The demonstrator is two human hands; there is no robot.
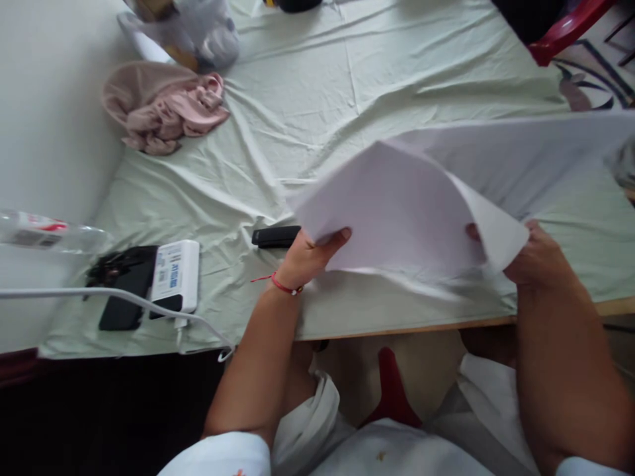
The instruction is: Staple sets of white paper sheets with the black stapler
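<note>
A large white sheet of paper (391, 205) is bent and lifted over the table's front edge. My left hand (312, 254), with a red string bracelet at the wrist, grips its lower left part, thumb on top. On the other side my right hand (536, 258) pinches the paper's curled lower right corner, and its fingers are partly hidden behind the fold. More white paper (516, 155) stretches away to the right behind the curl; whether it is the same sheet I cannot tell. Close beside my left hand a black stapler-like object (274, 237) lies on the cloth.
A pale green cloth (307, 119) covers the table. On the left are a white power bank (176, 274) with a cable, a black phone (124, 301) and a plastic bottle (49, 233). Pink fabric (169, 109) and a plastic bag (208, 33) lie behind. A red chair (570, 33) stands far right.
</note>
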